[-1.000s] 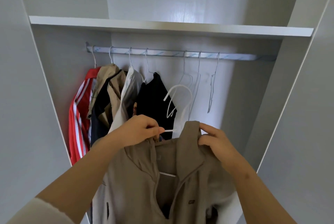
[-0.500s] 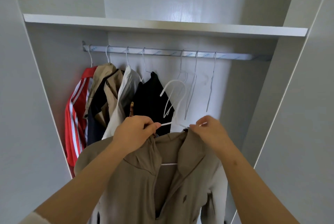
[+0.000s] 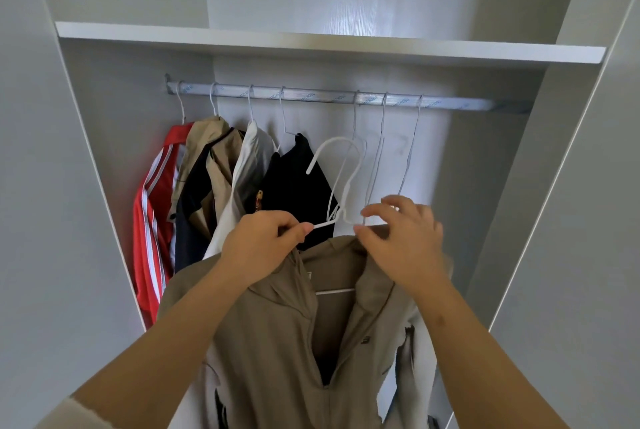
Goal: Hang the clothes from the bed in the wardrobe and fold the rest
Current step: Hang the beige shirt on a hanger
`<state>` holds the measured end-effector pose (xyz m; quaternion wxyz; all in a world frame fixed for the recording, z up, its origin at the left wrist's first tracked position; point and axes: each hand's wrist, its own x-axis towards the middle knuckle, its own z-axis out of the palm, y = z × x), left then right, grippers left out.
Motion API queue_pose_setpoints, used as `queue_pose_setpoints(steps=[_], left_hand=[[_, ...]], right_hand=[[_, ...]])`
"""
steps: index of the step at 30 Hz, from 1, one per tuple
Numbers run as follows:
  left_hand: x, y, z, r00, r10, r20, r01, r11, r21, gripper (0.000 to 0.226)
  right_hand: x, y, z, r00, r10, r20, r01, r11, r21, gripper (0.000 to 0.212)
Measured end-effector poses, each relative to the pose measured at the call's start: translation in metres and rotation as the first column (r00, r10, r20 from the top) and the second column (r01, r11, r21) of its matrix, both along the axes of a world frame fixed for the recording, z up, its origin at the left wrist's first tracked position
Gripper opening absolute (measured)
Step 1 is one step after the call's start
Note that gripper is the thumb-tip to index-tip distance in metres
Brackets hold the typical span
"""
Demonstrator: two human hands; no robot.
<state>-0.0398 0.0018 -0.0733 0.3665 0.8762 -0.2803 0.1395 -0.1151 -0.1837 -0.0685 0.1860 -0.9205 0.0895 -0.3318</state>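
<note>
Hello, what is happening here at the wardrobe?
A person is hanging a beige jacket in the wardrobe. The left hand pinches the white hanger inside it, and the right hand holds the collar. The hook is not yet on the rail, where four garments and three bare hangers hang.

Hung clothes [image 3: 221, 193] — bare hangers [image 3: 381, 151]
</note>
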Motion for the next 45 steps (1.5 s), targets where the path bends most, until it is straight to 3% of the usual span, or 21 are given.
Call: queue_pose_setpoints(steps=[1, 3, 4, 6, 10, 13, 17, 21, 27, 34, 37, 39, 45], left_hand=[[0.0, -0.001, 0.0, 1.0, -0.028, -0.001, 0.028, 0.999, -0.018, 0.028], [0.0, -0.004, -0.001, 0.995, -0.1, -0.014, 0.099, 0.994, -0.039, 0.026], [-0.001, -0.006, -0.002, 0.99, -0.139, -0.031, 0.138, 0.989, -0.045, 0.026], [-0.002, -0.008, -0.006, 0.974, -0.21, -0.082, 0.206, 0.977, -0.048, 0.028], [0.0, -0.012, -0.013, 0.933, -0.3, -0.198, 0.307, 0.952, 0.003, 0.018], [0.008, -0.013, -0.017, 0.945, -0.233, -0.23, 0.231, 0.972, -0.035, 0.011], [0.019, -0.015, -0.021, 0.963, -0.109, -0.248, 0.071, 0.985, -0.159, 0.012], [0.029, -0.027, -0.024, 0.954, -0.055, -0.293, 0.019, 0.992, -0.124, 0.015], [0.056, -0.058, -0.032, 0.932, -0.002, -0.362, -0.048, 0.99, -0.13, 0.02], [0.103, -0.093, -0.026, 0.877, 0.009, -0.48, -0.067, 0.992, -0.103, 0.051], [0.118, -0.107, -0.024, 0.801, -0.175, -0.572, 0.131, 0.984, -0.119, 0.047], [0.122, -0.116, -0.018, 0.746, -0.242, -0.62, 0.215, 0.969, -0.119, 0.042], [0.162, -0.118, -0.014, 0.793, -0.201, -0.574, 0.033, 0.957, -0.289, 0.025]], right_hand=[[0.002, 0.0, 0.0, 0.993, 0.064, -0.099, -0.066, 0.998, -0.02, 0.022], [0.003, 0.002, -0.002, 0.945, 0.235, -0.228, -0.218, 0.971, 0.096, 0.01], [0.003, 0.001, -0.004, 0.925, 0.291, -0.246, -0.248, 0.949, 0.193, 0.021], [0.004, -0.001, -0.005, 0.907, 0.33, -0.261, -0.229, 0.908, 0.35, 0.033], [-0.001, -0.008, -0.01, 0.866, 0.36, -0.347, -0.157, 0.855, 0.494, 0.041], [-0.006, -0.018, -0.019, 0.837, 0.347, -0.423, -0.045, 0.815, 0.578, 0.042], [-0.013, -0.031, -0.028, 0.821, 0.294, -0.488, 0.108, 0.76, 0.641, 0.037], [-0.019, -0.038, -0.03, 0.8, 0.305, -0.516, 0.218, 0.654, 0.724, 0.029], [-0.014, -0.037, -0.039, 0.809, 0.336, -0.482, 0.263, 0.526, 0.809, 0.036], [0.006, -0.041, -0.045, 0.783, 0.407, -0.47, 0.237, 0.503, 0.831, 0.022], [0.016, -0.047, -0.046, 0.792, 0.402, -0.459, 0.228, 0.502, 0.834, 0.015], [0.023, -0.051, -0.045, 0.79, 0.399, -0.465, 0.222, 0.521, 0.824, 0.021], [0.053, -0.053, -0.043, 0.775, 0.454, -0.44, 0.179, 0.51, 0.841, 0.027]])
